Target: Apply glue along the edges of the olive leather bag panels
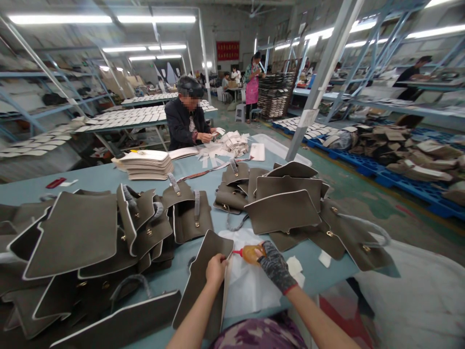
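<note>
My right hand [274,265], in a grey fingerless glove, is wrapped around a glue bottle [250,254] with amber liquid and a red nozzle. The nozzle tip points left, at the pale edge of a dark olive bag panel [199,276]. My left hand [217,269], bare, has its fingers closed on that panel near the same edge. The panel lies tilted in front of me, partly over a white paper sheet [250,286]. Whether the nozzle touches the edge cannot be made out.
Olive bag pieces with handles are heaped at left [80,232] and right [286,203]. Across the table [98,175], a co-worker [187,116] handles white strips beside a stack of pale panels [145,166]. A metal post [316,92] rises at the right.
</note>
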The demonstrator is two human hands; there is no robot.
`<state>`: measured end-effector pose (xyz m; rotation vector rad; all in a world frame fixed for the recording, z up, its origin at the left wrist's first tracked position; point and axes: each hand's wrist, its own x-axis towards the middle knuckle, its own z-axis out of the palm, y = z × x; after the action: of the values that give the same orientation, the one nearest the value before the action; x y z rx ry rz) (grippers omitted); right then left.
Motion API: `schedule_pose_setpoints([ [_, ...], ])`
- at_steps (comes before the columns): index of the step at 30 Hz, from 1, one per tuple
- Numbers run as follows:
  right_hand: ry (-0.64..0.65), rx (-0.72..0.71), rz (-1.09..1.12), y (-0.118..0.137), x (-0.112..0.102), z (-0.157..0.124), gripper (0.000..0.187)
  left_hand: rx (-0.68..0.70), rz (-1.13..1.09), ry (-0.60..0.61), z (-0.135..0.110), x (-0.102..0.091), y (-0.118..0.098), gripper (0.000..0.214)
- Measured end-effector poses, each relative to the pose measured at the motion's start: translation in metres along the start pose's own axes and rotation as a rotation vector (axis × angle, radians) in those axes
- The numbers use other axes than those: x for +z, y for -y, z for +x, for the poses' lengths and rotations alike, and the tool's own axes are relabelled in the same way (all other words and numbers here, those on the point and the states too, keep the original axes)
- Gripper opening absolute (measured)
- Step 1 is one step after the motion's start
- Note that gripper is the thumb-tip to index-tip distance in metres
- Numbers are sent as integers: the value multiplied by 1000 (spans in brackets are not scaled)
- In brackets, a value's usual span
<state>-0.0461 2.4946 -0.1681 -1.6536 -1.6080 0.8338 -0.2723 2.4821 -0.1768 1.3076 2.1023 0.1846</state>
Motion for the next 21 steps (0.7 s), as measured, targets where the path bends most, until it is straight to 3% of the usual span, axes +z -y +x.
schedule_pose_setpoints([
  [10,46,78,-19,-9,1,-6,45,10,3,2,2,2,1,22],
  [21,145,173,-35,-9,1,-37,50,5,21,28,-2,-3,-5,23],
])
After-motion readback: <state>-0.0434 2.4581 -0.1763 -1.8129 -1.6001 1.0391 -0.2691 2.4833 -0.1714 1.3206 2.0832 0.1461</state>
